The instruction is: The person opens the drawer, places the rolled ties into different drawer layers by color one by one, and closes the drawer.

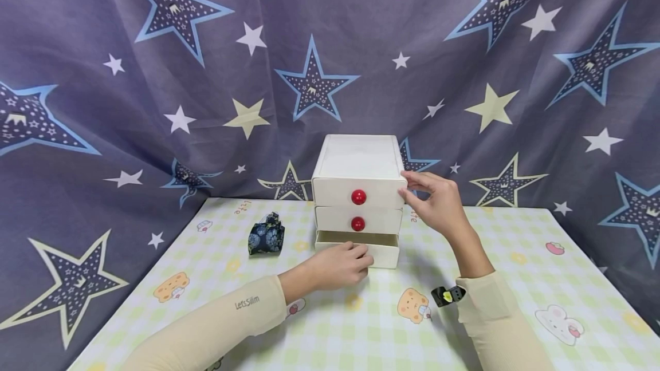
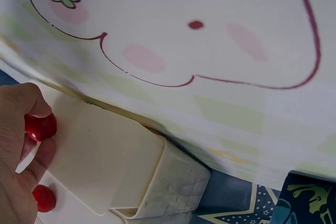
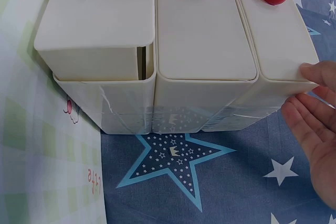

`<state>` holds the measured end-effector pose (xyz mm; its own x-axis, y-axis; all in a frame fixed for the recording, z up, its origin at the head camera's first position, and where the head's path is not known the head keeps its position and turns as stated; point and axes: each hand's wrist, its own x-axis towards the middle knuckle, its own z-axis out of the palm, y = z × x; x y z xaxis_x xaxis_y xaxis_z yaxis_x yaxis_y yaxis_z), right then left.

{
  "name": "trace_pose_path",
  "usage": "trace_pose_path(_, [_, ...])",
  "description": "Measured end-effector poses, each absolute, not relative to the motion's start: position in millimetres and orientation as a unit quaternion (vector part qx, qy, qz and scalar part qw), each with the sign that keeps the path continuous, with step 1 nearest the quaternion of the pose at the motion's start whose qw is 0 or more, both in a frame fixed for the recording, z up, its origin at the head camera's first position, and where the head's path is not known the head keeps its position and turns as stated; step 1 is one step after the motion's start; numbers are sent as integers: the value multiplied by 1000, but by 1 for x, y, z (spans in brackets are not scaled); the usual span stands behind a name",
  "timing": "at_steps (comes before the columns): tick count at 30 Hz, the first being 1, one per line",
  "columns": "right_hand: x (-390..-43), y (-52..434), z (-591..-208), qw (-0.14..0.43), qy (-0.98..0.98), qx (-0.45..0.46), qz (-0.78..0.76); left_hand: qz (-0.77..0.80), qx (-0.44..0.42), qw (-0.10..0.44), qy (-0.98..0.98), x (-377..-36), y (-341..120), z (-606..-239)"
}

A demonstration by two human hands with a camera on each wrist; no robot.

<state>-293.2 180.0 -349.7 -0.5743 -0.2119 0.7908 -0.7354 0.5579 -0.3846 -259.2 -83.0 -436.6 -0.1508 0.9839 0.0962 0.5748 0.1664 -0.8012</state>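
Observation:
A white three-tier drawer cabinet [image 1: 361, 156] with round red knobs stands toward the back of the table. Its bottom drawer [image 1: 385, 256] is pulled partly out, and the upper two look closed. My left hand [image 1: 337, 266] is at the front of that drawer. In the left wrist view, its thumb and fingers pinch the drawer's red knob [image 2: 43, 128]. My right hand [image 1: 438, 202] grips the cabinet's upper right front corner. In the right wrist view, the thumb [image 3: 315, 73] lies on the front face while the fingers touch the side.
Left of the cabinet sits a small dark blue patterned cloth pouch [image 1: 266, 236]. A checked, cartoon-printed cloth covers the table [image 1: 206, 268]. Behind hangs a star-printed curtain [image 1: 361, 96], close to the cabinet's back. A black band [image 1: 447, 296] is beside the right sleeve.

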Motion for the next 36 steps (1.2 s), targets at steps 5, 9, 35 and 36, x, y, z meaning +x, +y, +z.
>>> trace_pose_path(5, [-293,180,-350,356,-808,293,367,312,-564,334,-688,-257,-83,-437])
trace_pose_path(9, [-293,180,-350,353,-808,293,368,310,-566,336,-685,-256,-84,-438])
trace_pose_path(35, [-291,179,-349,357,-805,295,370,311,-571,339,-680,-241,-82,-437])
trace_pose_path(36, [-291,179,-349,356,-805,296,371,311,-571,338,-681,-240,-83,-437])
